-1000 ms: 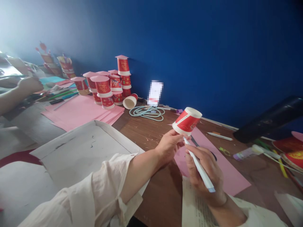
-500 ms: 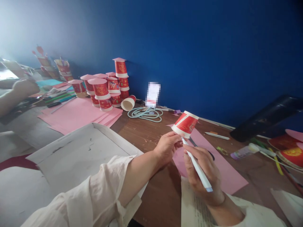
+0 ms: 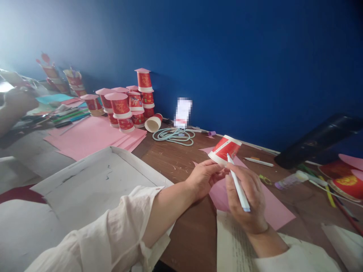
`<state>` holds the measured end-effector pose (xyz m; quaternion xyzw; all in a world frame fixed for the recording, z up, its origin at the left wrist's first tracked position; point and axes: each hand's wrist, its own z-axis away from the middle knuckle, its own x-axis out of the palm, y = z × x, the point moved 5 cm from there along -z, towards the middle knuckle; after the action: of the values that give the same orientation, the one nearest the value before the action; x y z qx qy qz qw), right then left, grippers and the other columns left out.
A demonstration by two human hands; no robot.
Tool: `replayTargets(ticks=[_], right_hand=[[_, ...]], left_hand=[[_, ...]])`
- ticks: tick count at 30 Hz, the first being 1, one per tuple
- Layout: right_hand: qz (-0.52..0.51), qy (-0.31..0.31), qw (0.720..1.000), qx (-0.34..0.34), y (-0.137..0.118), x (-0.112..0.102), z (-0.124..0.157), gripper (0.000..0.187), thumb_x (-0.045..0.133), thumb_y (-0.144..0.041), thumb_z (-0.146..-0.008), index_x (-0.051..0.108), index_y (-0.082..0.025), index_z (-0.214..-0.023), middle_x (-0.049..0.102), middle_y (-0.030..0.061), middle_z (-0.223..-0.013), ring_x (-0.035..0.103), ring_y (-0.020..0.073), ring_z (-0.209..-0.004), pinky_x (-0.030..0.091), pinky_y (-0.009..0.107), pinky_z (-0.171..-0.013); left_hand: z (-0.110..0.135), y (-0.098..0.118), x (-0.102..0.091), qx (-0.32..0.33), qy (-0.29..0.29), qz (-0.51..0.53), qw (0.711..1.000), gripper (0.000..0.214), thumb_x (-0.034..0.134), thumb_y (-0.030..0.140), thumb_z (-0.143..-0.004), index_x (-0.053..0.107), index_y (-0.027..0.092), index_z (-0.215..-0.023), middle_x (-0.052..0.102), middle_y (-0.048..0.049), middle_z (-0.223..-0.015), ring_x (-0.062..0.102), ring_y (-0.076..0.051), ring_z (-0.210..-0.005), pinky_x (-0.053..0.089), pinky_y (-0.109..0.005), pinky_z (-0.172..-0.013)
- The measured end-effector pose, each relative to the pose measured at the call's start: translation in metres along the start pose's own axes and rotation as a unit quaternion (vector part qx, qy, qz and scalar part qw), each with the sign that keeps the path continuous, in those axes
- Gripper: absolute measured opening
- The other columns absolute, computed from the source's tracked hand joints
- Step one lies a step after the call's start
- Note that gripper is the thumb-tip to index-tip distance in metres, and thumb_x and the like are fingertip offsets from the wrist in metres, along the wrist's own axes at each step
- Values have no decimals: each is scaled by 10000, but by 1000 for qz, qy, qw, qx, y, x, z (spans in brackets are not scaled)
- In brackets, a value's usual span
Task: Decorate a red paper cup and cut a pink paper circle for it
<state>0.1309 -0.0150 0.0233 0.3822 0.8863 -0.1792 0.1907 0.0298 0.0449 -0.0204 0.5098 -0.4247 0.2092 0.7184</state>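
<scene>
Broadly, a dark blue wall (image 3: 227, 68) fills the upper part of the view, above a brown tabletop (image 3: 190, 241). At left on the tabletop lies a shallow white tray (image 3: 93, 181) with a few dark marks. Pink sheets (image 3: 79, 136) are fanned out behind it, and more pink paper (image 3: 276, 215) lies flat beneath the person's hands. At the back left stands a group of stacked cups (image 3: 120, 107), red and white, topped with pink discs (image 3: 116, 96); these look finished, or nearly so.

Reaching in from a cream sleeve (image 3: 127, 215), the left hand (image 3: 202, 179) pinches the lower edge of a red cup (image 3: 222, 148), holding it tilted above the tabletop, right of centre. It shows no pink disc, so compared with the stacked ones it seems only partway along. A loose cup (image 3: 153, 124) lies on its side near the stacks, apparently not begun.

Closed around a white pen (image 3: 238, 189), the right hand (image 3: 251, 192) brings the tip over the red cup's printed side; whether it touches, or has left any mark, cannot be told.
</scene>
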Motion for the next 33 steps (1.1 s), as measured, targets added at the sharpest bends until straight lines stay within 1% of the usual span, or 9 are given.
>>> replayTargets(ticks=[5, 9, 11, 13, 16, 22, 26, 28, 33], right_hand=[[-20, -13, 1000, 16, 4, 3, 1, 444, 591, -132, -908, 571, -207, -1346, 682, 117, -1208, 661, 245, -1094, 549, 450, -956], [-24, -4, 1000, 14, 5, 3, 1, 454, 594, -122, -906, 567, -206, -1352, 686, 121, -1214, 660, 247, -1104, 552, 453, -959], [-17, 5, 1000, 7, 5, 1, 1, 458, 600, -117, -902, 568, -200, -1351, 693, 121, -1209, 663, 248, -1100, 556, 447, -952], [-6, 12, 1000, 2, 4, -1, 0, 462, 603, -110, -898, 568, -188, -1352, 698, 126, -1206, 662, 252, -1109, 558, 440, -947], [-4, 8, 1000, -3, 4, -2, -1, 464, 595, -107, -902, 561, -182, -1359, 704, 126, -1202, 659, 255, -1118, 559, 442, -945], [-15, 3, 1000, -2, 1, -2, -2, 459, 592, -96, -898, 566, -171, -1350, 699, 125, -1207, 667, 238, -1089, 561, 420, -947], [-23, 0, 1000, -8, -1, -2, -2, 475, 591, -74, -890, 561, -162, -1356, 700, 126, -1205, 662, 234, -1093, 560, 408, -949], [-26, -3, 1000, -8, 0, -1, -2, 482, 587, -74, -891, 557, -167, -1364, 698, 125, -1207, 660, 237, -1097, 560, 416, -949], [-22, -9, 1000, 1, 2, 1, 2, 468, 591, -82, -891, 569, -169, -1350, 683, 136, -1208, 659, 252, -1100, 561, 447, -947]], left_hand=[[3, -2, 3, -16, -6, 21, 1000, 204, 787, 142, -714, 714, 101, -900, 708, -63, -874, 639, -117, -797, 483, -255, -887], [4, -2, 3, -41, 0, 31, 999, 138, 671, 173, -809, 719, 91, -910, 708, -81, -862, 652, -138, -798, 503, -273, -865], [3, -2, 3, -45, -4, 29, 999, 161, 621, 201, -855, 720, 84, -902, 703, -89, -853, 651, -144, -794, 505, -277, -844], [3, -2, 4, -39, -16, 25, 999, 172, 612, 210, -871, 722, 80, -896, 698, -88, -843, 643, -140, -788, 499, -275, -840], [3, -1, 5, -15, -26, 21, 999, 167, 682, 230, -840, 727, 75, -880, 697, -79, -823, 634, -136, -778, 489, -279, -859], [3, 0, 4, 22, -23, 6, 999, 329, 845, 346, -708, 729, 85, -872, 695, -56, -790, 629, -133, -757, 476, -292, -854], [3, 2, 4, 29, -21, -7, 999, 351, 866, 341, -680, 733, 103, -901, 669, -23, -753, 602, -101, -710, 462, -263, -801], [3, 2, 5, 33, -26, -13, 999, 361, 869, 348, -677, 739, 103, -907, 672, -28, -773, 599, -98, -722, 458, -256, -799], [0, 0, 2, 58, -17, -19, 998, 364, 880, 356, -657, 752, 87, -866, 697, -70, -850, 613, -131, -811, 454, -293, -904]])
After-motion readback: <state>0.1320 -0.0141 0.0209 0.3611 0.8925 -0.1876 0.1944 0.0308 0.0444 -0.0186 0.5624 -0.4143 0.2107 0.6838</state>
